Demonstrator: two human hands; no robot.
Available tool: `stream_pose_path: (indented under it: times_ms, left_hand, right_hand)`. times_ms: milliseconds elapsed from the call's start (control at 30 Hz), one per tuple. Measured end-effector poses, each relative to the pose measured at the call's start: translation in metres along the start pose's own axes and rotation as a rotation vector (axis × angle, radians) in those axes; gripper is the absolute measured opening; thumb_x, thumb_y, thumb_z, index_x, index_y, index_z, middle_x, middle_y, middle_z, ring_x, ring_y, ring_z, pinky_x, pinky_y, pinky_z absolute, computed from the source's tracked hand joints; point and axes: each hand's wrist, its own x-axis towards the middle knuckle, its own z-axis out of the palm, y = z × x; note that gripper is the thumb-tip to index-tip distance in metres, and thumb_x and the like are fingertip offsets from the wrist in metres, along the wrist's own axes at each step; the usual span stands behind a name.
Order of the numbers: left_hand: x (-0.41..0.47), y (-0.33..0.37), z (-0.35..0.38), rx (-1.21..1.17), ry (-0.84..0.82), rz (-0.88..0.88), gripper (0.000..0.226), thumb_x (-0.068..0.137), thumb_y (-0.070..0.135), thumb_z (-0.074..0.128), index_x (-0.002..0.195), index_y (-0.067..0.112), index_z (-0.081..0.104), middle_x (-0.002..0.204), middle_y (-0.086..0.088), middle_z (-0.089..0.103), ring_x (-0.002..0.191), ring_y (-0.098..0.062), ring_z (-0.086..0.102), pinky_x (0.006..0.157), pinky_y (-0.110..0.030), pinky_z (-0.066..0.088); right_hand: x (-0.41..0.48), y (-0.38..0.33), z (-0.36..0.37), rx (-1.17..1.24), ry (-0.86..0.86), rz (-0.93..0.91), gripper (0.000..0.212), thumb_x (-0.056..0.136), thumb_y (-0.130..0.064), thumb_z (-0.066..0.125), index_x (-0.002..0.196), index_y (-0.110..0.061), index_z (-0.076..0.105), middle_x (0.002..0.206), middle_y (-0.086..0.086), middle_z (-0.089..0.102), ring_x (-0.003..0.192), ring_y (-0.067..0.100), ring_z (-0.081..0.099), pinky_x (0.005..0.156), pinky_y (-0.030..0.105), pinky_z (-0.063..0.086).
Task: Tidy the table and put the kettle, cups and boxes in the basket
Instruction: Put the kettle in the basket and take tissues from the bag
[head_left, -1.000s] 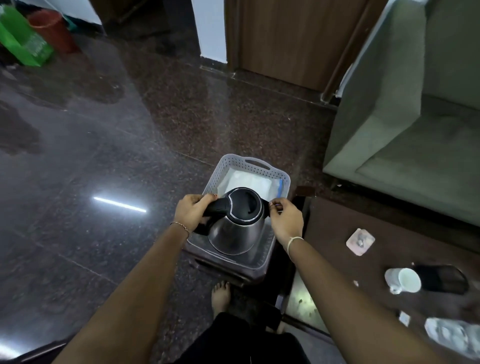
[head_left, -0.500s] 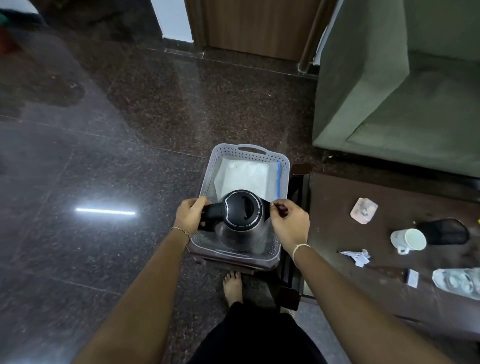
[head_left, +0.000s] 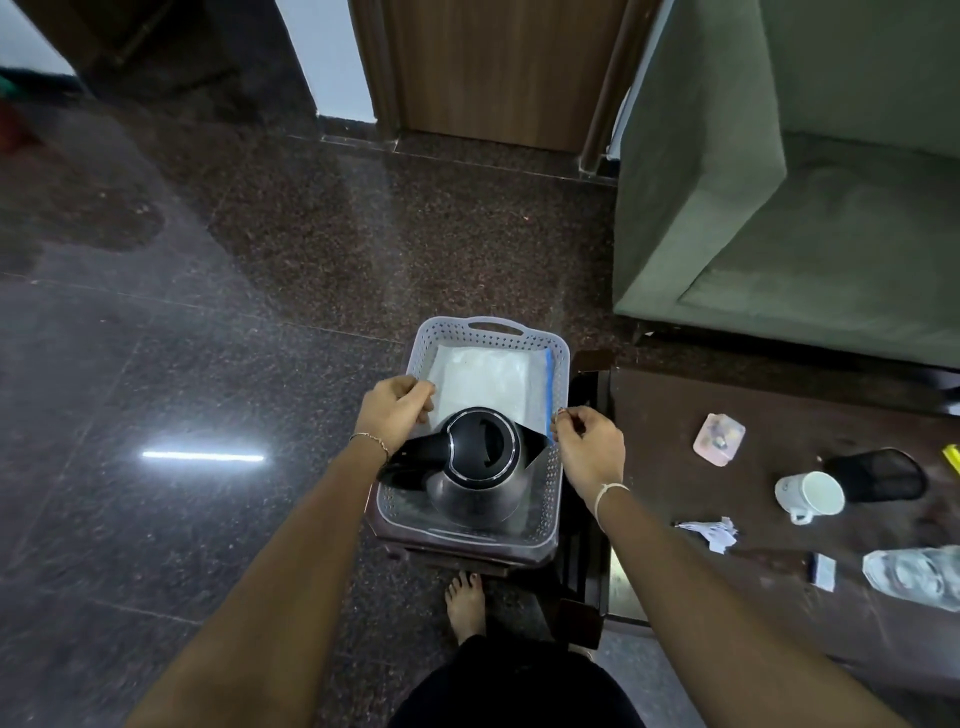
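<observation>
The steel kettle (head_left: 480, 457) with its black lid stands upright in the near half of the pale perforated basket (head_left: 493, 327). A white plastic bag (head_left: 483, 379) with a blue strip lies flat in the basket's far half. My left hand (head_left: 395, 410) is closed on the bag's left near corner, just above the kettle's black handle. Pinching the bag's blue-edged right corner by the kettle's spout is my right hand (head_left: 587, 447). A white cup (head_left: 810, 493) lies on its side on the dark table (head_left: 665, 467), and a small pink box (head_left: 719, 436) lies further back.
The basket rests on a low dark stool (head_left: 415, 540) left of the table. A black mesh holder (head_left: 878, 475), paper scraps (head_left: 711, 530) and clear plastic packaging (head_left: 914, 574) lie on the table. A green sofa (head_left: 779, 208) stands behind it. My bare foot (head_left: 465, 603) is under the stool.
The kettle has come down to rest in the basket. Both hands have left its handle and spout and moved to the corners of the white bag.
</observation>
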Motion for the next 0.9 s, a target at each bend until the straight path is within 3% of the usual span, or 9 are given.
stream_pose_path:
  times_ms: [100,233,333,467,567,667,733,800,900]
  left_hand:
    - [0.016,0.03,0.014,0.1,0.052,0.085,0.02,0.078,0.029,0.058,0.062,0.018,0.064,0.05,0.01,0.064,0.05,0.002,0.059,0.059,-0.021,0.045]
    - [0.028,0.068,0.05,0.143,0.034,0.104,0.023,0.082,0.026,0.054,0.061,0.019,0.061,0.058,0.006,0.065,0.058,-0.008,0.056,0.055,-0.023,0.043]
    - [0.032,0.087,0.084,0.189,-0.031,0.03,0.02,0.085,0.026,0.053,0.069,0.016,0.058,0.071,-0.006,0.065,0.068,-0.021,0.055,0.06,-0.029,0.042]
    - [0.034,0.098,0.137,0.163,-0.03,-0.11,0.022,0.083,0.028,0.053,0.065,0.016,0.05,0.066,-0.003,0.056,0.075,-0.03,0.056,0.059,-0.03,0.037]
    - [0.038,0.093,0.171,0.124,-0.004,-0.233,0.022,0.084,0.027,0.053,0.074,0.008,0.059,0.091,-0.021,0.066,0.092,-0.036,0.063,0.068,-0.035,0.046]
    - [0.046,0.077,0.195,0.145,0.037,-0.324,0.022,0.085,0.017,0.05,0.064,0.011,0.053,0.086,-0.022,0.065,0.078,-0.036,0.061,0.069,-0.038,0.048]
    - [0.053,0.065,0.209,0.158,0.067,-0.38,0.014,0.087,0.013,0.05,0.082,0.012,0.063,0.099,-0.019,0.065,0.084,-0.035,0.06,0.076,-0.035,0.048]
    - [0.061,0.052,0.22,0.161,0.11,-0.435,0.029,0.088,0.011,0.051,0.114,0.012,0.062,0.123,-0.018,0.059,0.11,-0.036,0.057,0.093,-0.036,0.047]
    - [0.071,0.04,0.231,0.198,0.135,-0.463,0.036,0.087,0.011,0.053,0.122,0.011,0.058,0.129,-0.018,0.056,0.116,-0.037,0.054,0.099,-0.037,0.047]
  right_hand:
    - [0.02,-0.002,-0.006,-0.014,-0.001,0.008,0.021,0.09,-0.025,0.055,0.1,-0.016,0.071,0.091,0.002,0.073,0.084,0.02,0.065,0.074,0.029,0.049]
    - [0.045,-0.005,-0.01,-0.015,-0.035,0.014,0.018,0.088,-0.022,0.057,0.1,-0.018,0.07,0.089,-0.004,0.07,0.085,0.017,0.065,0.073,0.024,0.045]
    - [0.061,0.0,-0.01,-0.036,-0.104,0.028,0.02,0.087,-0.019,0.058,0.104,-0.019,0.067,0.092,-0.006,0.068,0.087,0.015,0.065,0.073,0.023,0.045]
    - [0.087,0.012,-0.013,-0.093,-0.162,0.026,0.019,0.085,-0.016,0.056,0.102,-0.017,0.066,0.097,-0.001,0.071,0.089,0.019,0.065,0.074,0.024,0.045]
    - [0.104,0.021,-0.013,-0.105,-0.205,0.028,0.017,0.085,-0.017,0.058,0.1,-0.018,0.065,0.097,0.001,0.07,0.09,0.02,0.065,0.075,0.023,0.045]
    - [0.12,0.031,-0.008,-0.055,-0.274,0.04,0.018,0.084,-0.018,0.062,0.103,-0.018,0.062,0.096,0.002,0.068,0.091,0.022,0.065,0.078,0.029,0.052]
    - [0.129,0.039,-0.002,-0.01,-0.324,0.055,0.025,0.085,-0.018,0.064,0.109,-0.014,0.06,0.1,0.005,0.067,0.093,0.024,0.065,0.084,0.038,0.055]
    - [0.136,0.046,0.005,0.015,-0.348,0.066,0.029,0.085,-0.017,0.065,0.113,-0.012,0.058,0.1,0.005,0.066,0.094,0.025,0.065,0.087,0.04,0.054]
    - [0.142,0.053,0.012,0.043,-0.361,0.062,0.029,0.085,-0.017,0.066,0.113,-0.014,0.057,0.096,0.0,0.062,0.094,0.024,0.064,0.087,0.037,0.053]
